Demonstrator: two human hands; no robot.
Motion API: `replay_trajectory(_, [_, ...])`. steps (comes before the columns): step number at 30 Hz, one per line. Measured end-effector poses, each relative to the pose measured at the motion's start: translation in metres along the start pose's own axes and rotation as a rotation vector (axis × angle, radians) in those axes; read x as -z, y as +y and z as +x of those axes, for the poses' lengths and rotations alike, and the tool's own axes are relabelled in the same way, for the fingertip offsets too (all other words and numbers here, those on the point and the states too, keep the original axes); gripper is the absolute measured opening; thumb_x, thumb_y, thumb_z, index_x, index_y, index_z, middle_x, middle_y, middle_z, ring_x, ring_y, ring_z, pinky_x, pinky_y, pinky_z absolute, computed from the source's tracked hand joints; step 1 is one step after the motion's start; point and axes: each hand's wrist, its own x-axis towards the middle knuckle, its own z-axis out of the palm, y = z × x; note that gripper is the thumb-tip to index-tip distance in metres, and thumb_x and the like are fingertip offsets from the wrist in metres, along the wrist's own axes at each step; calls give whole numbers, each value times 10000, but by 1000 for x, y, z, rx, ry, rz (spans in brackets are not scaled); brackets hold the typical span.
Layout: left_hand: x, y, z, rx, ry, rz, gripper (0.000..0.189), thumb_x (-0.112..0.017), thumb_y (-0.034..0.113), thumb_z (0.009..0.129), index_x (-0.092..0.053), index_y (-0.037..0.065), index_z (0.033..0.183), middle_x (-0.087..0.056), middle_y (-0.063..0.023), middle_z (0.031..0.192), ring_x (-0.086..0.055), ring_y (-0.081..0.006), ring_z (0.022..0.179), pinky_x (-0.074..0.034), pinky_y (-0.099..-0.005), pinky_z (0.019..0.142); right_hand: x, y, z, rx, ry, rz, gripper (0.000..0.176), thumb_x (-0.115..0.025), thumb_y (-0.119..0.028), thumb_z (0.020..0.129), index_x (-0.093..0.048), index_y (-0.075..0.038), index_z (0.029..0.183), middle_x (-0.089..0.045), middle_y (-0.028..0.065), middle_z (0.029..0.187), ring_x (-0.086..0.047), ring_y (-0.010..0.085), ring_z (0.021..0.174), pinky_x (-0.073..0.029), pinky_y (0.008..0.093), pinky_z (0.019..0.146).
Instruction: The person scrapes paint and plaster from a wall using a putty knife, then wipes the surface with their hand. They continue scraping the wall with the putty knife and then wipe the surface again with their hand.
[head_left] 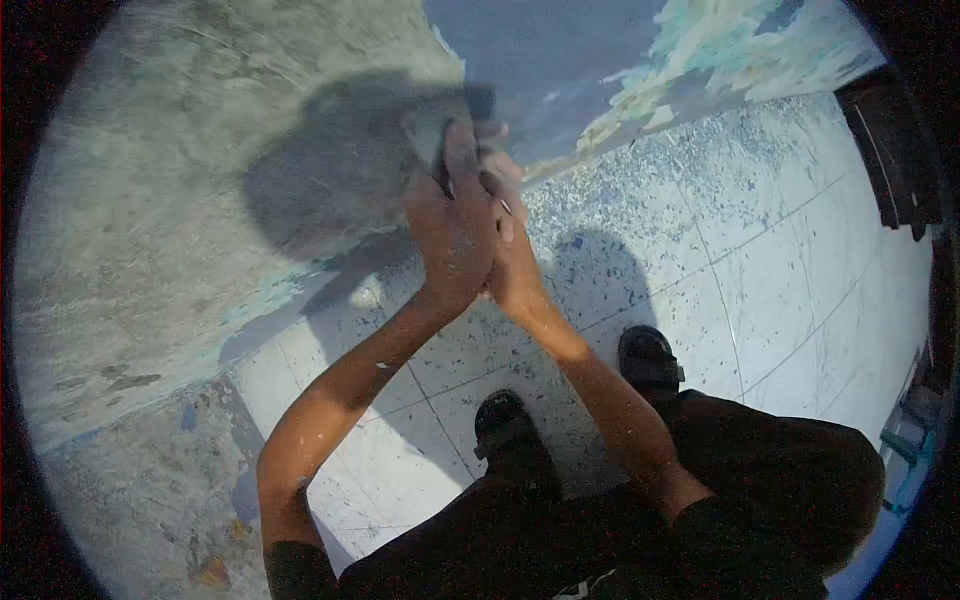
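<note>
Both hands are pressed together at the wall, around a paint scraper [429,138] whose grey, flat blade points up against the surface. My left hand [452,235] is closed on it, with fingers reaching up along the blade. Tucked in against it, my right hand [508,230] is closed around the same tool, its fingers slightly blurred. The handle is mostly hidden between the palms. On the wall, bare grey plaster [180,170] lies left of the blade, and blue paint [540,70] with ragged pale-green edges lies to the right.
Paint flakes [640,190] litter the white tiled floor [790,300] along the wall's base. My dark-shod feet [505,420] stand on the tiles. A dark object [888,150] is by the wall at right, and a teal item [907,455] lies at the lower right.
</note>
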Motion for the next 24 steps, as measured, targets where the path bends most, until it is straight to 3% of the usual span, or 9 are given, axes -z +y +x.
replay_trajectory(2, [1,-8,3,-12,-13,-33,404,-405,333,1007,-600,-17,957,-571,-41,618,-521,-65,448,-381,-235,385,6,6,1,67,-5,-469,509,-501,-350,953,-410,-13,1323,-541,180,1216,-553,251,1067,-432,348,902])
replay_trajectory(5, [1,-16,-5,-51,-5,-59,427,-397,340,1008,-596,-37,973,-562,-47,611,-525,-68,447,-383,-236,382,16,19,-7,-39,-47,-701,497,-533,-245,893,-407,-21,1319,-544,176,1190,-552,240,1028,-441,346,878])
replay_trajectory(7, [1,-17,-9,-10,9,-90,449,-385,350,1010,-593,-48,989,-566,-54,615,-534,-72,451,-387,-236,381,19,21,-11,-20,-146,-696,709,-640,-103,751,-338,-35,1388,-539,155,1189,-540,221,1010,-452,346,868])
replay_trajectory(12, [-2,6,-6,25,26,-95,448,-379,344,1012,-586,-53,1016,-595,-68,647,-565,-83,469,-397,-231,386,8,25,-2,-73,-54,-96,593,-632,-42,754,-418,-22,1307,-549,123,1146,-542,196,961,-452,302,825])
replay_trajectory(14, [1,5,-7,29,17,-59,444,-379,338,1013,-586,-54,1011,-607,-74,663,-571,-83,475,-399,-230,388,5,19,-2,-124,-29,-33,548,-637,-48,758,-444,-14,1270,-546,126,1142,-539,190,966,-450,307,829])
replay_trajectory(16, [6,-6,-7,49,8,40,438,-380,330,1013,-584,-56,1006,-616,-80,675,-572,-81,480,-400,-228,391,4,14,-6,-180,-27,-178,512,-639,-68,766,-460,-8,1242,-537,135,1149,-529,187,989,-449,326,844])
replay_trajectory(19, [3,-10,-8,-9,28,-23,427,-396,331,1008,-597,-44,973,-622,-82,680,-562,-79,481,-400,-232,395,7,17,-5,105,-100,-659,482,-614,-92,801,-453,2,1246,-532,139,1162,-526,187,1009,-449,347,858])
replay_trajectory(21, [1,5,-7,-43,27,-23,412,-402,325,1006,-601,-33,964,-621,-78,678,-556,-80,481,-401,-234,399,5,9,-1,-36,-67,-269,491,-599,-107,823,-436,8,1272,-533,148,1174,-532,206,1031,-448,350,869])
replay_trajectory(24, [-2,1,-5,-39,15,-33,406,-407,330,1004,-605,-22,963,-614,-74,671,-554,-84,481,-401,-238,402,7,-6,0,-217,-49,-380,388,-545,-128,891,-468,-4,1250,-556,150,1147,-562,256,991,-467,346,823])
